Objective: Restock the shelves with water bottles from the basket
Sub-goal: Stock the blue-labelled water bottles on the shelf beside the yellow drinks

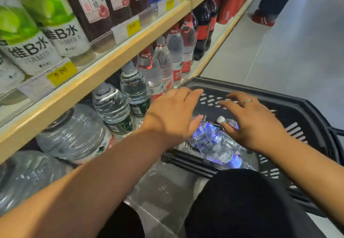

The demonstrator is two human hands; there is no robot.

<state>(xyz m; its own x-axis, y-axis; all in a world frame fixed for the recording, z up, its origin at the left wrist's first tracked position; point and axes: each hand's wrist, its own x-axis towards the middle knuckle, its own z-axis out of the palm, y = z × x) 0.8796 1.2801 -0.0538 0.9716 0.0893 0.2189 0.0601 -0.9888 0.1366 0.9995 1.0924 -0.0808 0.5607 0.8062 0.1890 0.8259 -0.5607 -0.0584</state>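
The left hand (pixel 173 113) and right hand (pixel 255 124) hover with fingers spread and relaxed, gripping nothing, while the water bottles (pixel 217 144) lie just below the fingertips, inside the black basket (pixel 297 111).

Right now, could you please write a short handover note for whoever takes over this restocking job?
Left hand: open, fingers straight, over the basket's left side, holding nothing.
Right hand: open, fingers spread above the bottles, thumb by a white-capped bottle; no grip yet.
Basket: beside the shelf unit, with several blue-labelled water bottles lying inside.
Done: cannot tell how many are shelved.
Left: lift these bottles out and shelve them.
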